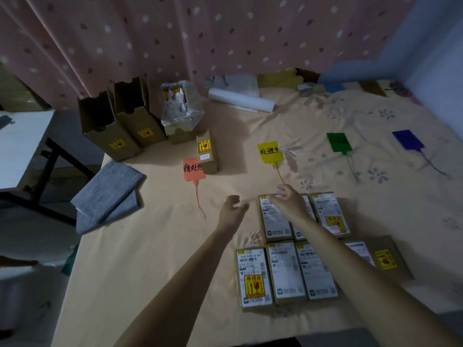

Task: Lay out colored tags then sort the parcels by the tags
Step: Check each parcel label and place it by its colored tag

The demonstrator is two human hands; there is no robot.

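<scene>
Four tags lie in a row on the bed sheet: an orange tag (193, 170), a yellow tag (271, 152), a green tag (339, 143) and a blue tag (408, 139). One cardboard parcel (206, 151) stands upright, touching the orange tag. Several labelled parcels (285, 271) lie flat in two rows at the front right. My left hand (231, 206) hovers over bare sheet, fingers loosely curled and holding nothing. My right hand (285, 196) is at the far edge of the back-left parcel (273, 219), just below the yellow tag's tail. Its fingers are bent; a grip is not clear.
Two open cardboard boxes (120, 126) and a plastic bag of items (180, 111) stand at the back left. A white roll (240, 100) lies by the curtain. A folded grey cloth (110, 194) hangs at the bed's left edge, beside a white table (22, 146).
</scene>
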